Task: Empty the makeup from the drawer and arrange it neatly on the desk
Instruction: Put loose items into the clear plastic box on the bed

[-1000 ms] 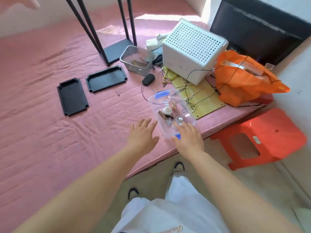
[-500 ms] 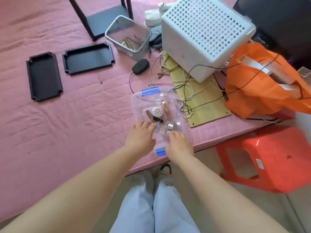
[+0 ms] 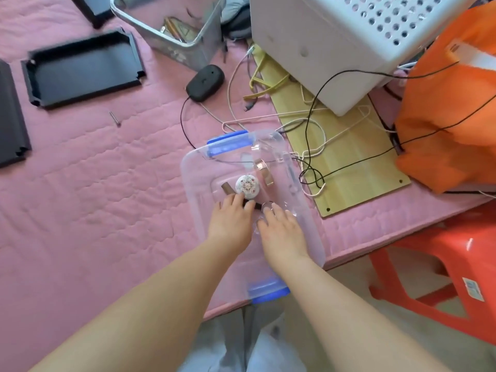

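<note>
1. Makeup, including a round floral-lidded compact (image 3: 247,186), lies in the clear plastic box with blue latches (image 3: 193,183) at the pink mattress's (image 3: 94,183) near edge.
2. Left hand (image 3: 230,221) and right hand (image 3: 281,232) reach in; I cannot tell either grip.
3. Lift one piece at a time.

Pink quilted mattress (image 3: 94,183) bearing black trays (image 3: 83,68), clear lidded box (image 3: 198,167), wooden board (image 3: 349,157), white perforated crate (image 3: 335,36).

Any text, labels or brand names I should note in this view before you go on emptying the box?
None legible.
Sticker on the orange stool: print too blurred to read.
White strip on the orange bag: no readable text.
Round patterned compact in the clear box: decoration only, no words.
</note>
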